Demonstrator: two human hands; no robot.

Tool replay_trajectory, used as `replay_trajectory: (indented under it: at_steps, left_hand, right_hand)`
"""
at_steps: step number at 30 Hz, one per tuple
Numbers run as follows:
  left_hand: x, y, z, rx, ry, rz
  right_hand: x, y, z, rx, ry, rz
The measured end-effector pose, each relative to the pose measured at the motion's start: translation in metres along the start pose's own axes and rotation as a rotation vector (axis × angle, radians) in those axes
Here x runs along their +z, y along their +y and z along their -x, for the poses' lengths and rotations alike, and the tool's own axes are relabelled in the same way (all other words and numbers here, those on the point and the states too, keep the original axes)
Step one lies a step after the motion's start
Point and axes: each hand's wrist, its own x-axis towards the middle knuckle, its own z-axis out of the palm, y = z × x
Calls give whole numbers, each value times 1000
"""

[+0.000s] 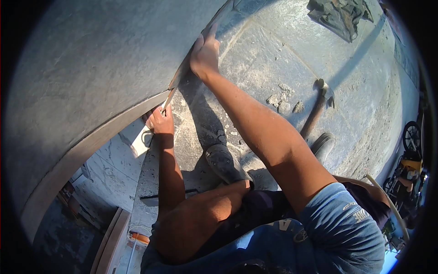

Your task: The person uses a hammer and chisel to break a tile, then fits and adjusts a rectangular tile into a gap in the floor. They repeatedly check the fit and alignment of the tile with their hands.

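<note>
Stretched out along the base of the grey wall (100, 59), my right hand (206, 54) lies with straight fingers against a thin dark strip (181, 73) at the wall's foot. My left hand (160, 120) is lower and nearer, at the wall's corner. Its fingers are closed around a narrow, pale-edged piece (168, 99), too small and partly covered to name. A brown skirting strip (105, 124) runs along the wall bottom from this corner toward the near left.
A claw hammer (315, 109) lies on the dusty grey floor (255, 59), right of my right forearm. Broken mortar lumps (284, 103) are beside it. A crumpled dark cloth or sack (341, 18) lies farther off. Brown boards (112, 239) stand at the near left. A wheeled vehicle (410, 155) is far right.
</note>
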Motion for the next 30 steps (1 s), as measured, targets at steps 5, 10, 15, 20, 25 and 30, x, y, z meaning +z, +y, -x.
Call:
replay_trajectory:
  at_steps: [5,10,15,20,25,30]
  left_hand:
    - [3,-2,-1,0,18,-51]
    - [6,5,-8,14,72,-109]
    - [12,8,-16,60,177,-191]
    - [13,16,-13,-7,189,-234]
    - [12,16,-17,27,217,-233]
    - [14,14,-15,16,216,-233]
  right_hand:
    - [0,-2,1,-12,-16,0]
    - [-1,1,0,-38,-4,10]
    - [-1,-1,1,-26,-22,17]
    - [-3,-3,1,-20,-33,4]
    - [-3,-2,0,-32,-32,17]
    - [-1,-2,1,-35,-27,15]
